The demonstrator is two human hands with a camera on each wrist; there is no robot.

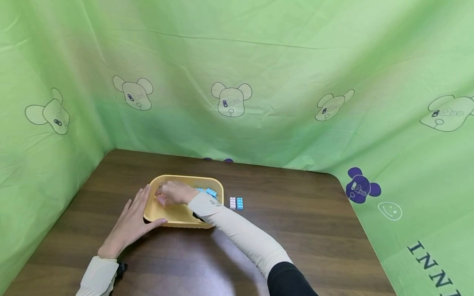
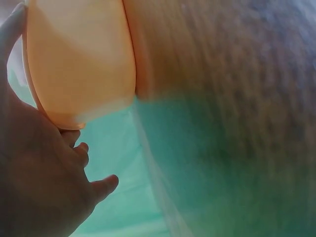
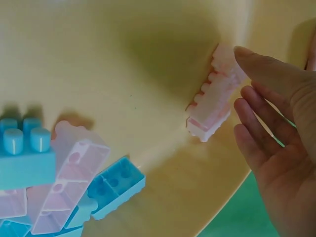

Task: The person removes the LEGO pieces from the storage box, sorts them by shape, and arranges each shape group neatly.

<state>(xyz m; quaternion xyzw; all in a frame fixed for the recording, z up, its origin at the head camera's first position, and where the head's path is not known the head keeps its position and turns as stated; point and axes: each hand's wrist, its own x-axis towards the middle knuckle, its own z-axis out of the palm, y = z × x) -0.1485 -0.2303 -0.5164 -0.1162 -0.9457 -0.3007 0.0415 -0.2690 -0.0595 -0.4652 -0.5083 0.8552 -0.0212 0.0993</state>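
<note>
My left hand [image 1: 129, 226] rests against the left end of a yellow plastic tub [image 1: 181, 224], its fingers straight and its thumb along the near side. Inside the tub is my right hand [image 1: 175, 192], fingers loosely bent. In the right wrist view, pink building bricks [image 3: 212, 101] lie by the tub wall, right at the thumb tip and fingertips; whether the thumb touches them is hard to tell. A pile of blue bricks [image 3: 27, 165] and pink bricks [image 3: 69, 173] sits at the tub's other end, partly behind my right forearm in the head view.
On the brown wooden table [image 1: 314, 230], just right of the tub, a pink brick [image 1: 232, 203] and a blue brick [image 1: 240, 203] lie side by side, studs up. A green printed curtain [image 1: 281, 82] hangs around the table's back and sides.
</note>
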